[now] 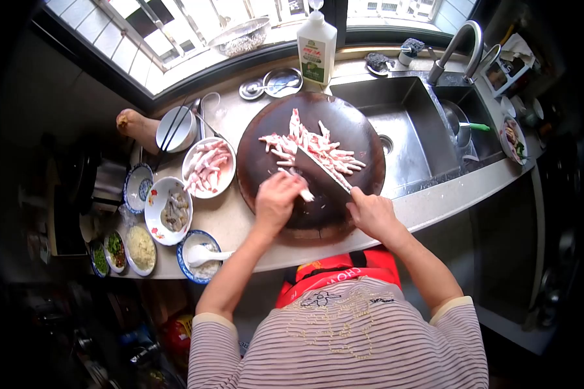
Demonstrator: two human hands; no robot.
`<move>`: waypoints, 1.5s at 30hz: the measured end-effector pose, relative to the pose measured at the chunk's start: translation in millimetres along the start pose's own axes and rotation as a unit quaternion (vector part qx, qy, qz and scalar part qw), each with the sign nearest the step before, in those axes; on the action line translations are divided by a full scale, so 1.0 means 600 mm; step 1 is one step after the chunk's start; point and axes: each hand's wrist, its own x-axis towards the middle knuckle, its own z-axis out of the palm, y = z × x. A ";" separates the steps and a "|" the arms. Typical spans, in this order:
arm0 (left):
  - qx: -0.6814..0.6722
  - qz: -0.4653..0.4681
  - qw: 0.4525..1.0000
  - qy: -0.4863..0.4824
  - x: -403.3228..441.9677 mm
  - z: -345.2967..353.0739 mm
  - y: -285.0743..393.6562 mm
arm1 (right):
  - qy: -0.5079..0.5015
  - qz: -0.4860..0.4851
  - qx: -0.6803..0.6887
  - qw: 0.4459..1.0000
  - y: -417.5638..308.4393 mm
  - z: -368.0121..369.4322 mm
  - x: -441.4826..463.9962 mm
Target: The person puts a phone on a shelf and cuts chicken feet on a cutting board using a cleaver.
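Observation:
A round dark chopping board (266, 117) lies on the counter, with a pile of pale pink chicken feet (315, 146) on its middle. My right hand (372, 215) is closed round the handle of a cleaver (321, 174), whose blade slants up and left along the near side of the pile. My left hand (279, 198) is at the board's near left, fingers curled on a pale chicken foot (307, 194) that pokes out beside the fingertips. Left of the board, a white bowl (229, 183) holds more chicken feet.
At the left are a shrimp bowl (150, 217), a blue-rimmed bowl with a white spoon (204, 254), small dishes and a white bowl with chopsticks (176, 129). Behind the board stands a white bottle (316, 48). A steel sink (402, 117) and faucet (477, 48) are at the right.

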 end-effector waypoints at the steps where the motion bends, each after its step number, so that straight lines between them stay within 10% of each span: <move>1: 0.034 0.026 0.999 -0.034 -0.023 0.027 0.008 | -0.002 0.010 0.012 1.000 0.001 0.001 -0.002; 6: -0.079 -0.174 0.979 0.072 -0.060 0.028 0.049 | 0.007 -0.023 0.011 1.000 -0.007 -0.003 -0.004; 20: -0.049 -0.200 0.968 0.140 -0.047 0.041 0.048 | -0.010 -0.119 -0.084 0.989 -0.069 -0.001 0.027; 27: -0.072 -0.208 0.949 0.227 -0.062 0.053 0.057 | 0.173 -0.197 0.033 0.964 -0.135 -0.052 0.019; 30: -0.060 -0.219 0.951 0.211 -0.057 0.052 0.066 | -0.018 -0.117 -0.102 0.988 -0.071 0.035 0.030; 45: 0.014 -0.216 0.972 0.085 -0.034 0.048 0.084 | -0.050 -0.133 -0.056 0.988 -0.077 0.036 0.062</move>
